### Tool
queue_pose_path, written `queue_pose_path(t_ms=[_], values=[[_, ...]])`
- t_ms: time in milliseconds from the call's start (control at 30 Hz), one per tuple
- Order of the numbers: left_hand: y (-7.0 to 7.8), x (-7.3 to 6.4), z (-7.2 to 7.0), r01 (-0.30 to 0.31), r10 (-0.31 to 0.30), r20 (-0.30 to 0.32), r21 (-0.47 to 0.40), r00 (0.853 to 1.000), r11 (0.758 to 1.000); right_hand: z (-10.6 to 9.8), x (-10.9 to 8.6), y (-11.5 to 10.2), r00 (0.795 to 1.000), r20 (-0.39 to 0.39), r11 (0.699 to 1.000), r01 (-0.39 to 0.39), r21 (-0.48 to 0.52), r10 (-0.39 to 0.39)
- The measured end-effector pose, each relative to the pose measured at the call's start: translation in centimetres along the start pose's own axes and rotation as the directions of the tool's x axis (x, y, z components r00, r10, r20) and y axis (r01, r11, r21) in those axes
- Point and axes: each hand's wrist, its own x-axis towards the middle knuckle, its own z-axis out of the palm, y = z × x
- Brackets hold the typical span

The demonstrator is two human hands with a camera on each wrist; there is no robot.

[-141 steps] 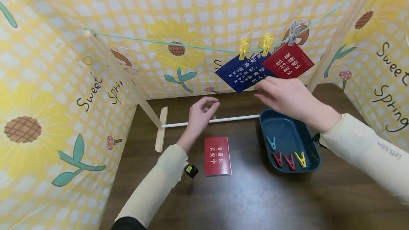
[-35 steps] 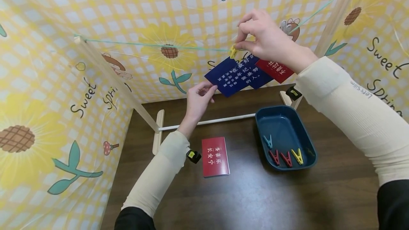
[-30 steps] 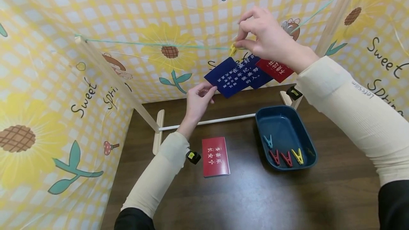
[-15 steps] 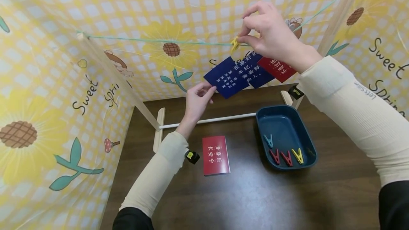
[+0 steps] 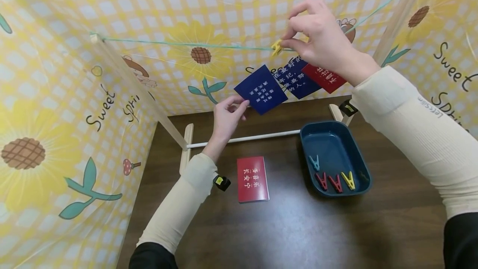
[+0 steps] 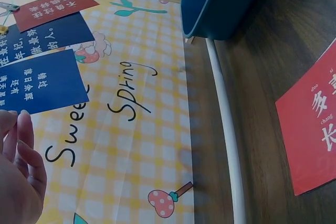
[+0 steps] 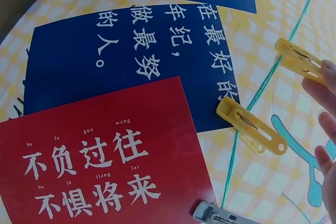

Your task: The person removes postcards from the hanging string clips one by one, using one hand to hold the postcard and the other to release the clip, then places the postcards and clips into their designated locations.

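Observation:
My left hand (image 5: 227,120) pinches the lower left corner of a blue card (image 5: 261,90) with white characters. My right hand (image 5: 325,38) pinches a yellow clothespin (image 5: 276,47) that sits at the green string (image 5: 168,43). A gap shows between this clothespin and the held card. Beside it hangs a second blue card (image 7: 121,56), clipped by another yellow clothespin (image 7: 251,125). A red card (image 7: 100,156) overlaps that one, with a grey clothespin (image 7: 218,213) at its corner; the right hand covers the grey one in the head view.
On the brown table lies a stack of red cards (image 5: 252,179). A dark blue tray (image 5: 328,144) holds several clothespins: a blue (image 5: 314,162), a yellow (image 5: 348,180) and red ones (image 5: 335,183). Wooden posts (image 5: 140,92) carry the string, and a white rod (image 5: 261,137) runs low between them.
My right hand has risen from in front of the cards to the yellow clothespin. My left hand has taken the blue card's corner, and the card has come away down and left from the clothespin.

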Motion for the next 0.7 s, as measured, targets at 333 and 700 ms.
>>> queue_pose_path(t_ms=[333, 700], values=[[-0.1, -0.3, -0.7, 0.019, -0.019, 0.002, 0.006, 1.000, 1.000, -1.1, -0.5, 0.2, 1.000, -0.022, 1.000, 0.002, -0.011, -0.003], [0.1, -0.6, -1.4, 0.012, -0.012, -0.015, -0.014, 1.000, 1.000, -1.5, -1.9, 0.5, 0.998, -0.045, 0.999, 0.033, -0.042, -0.035]])
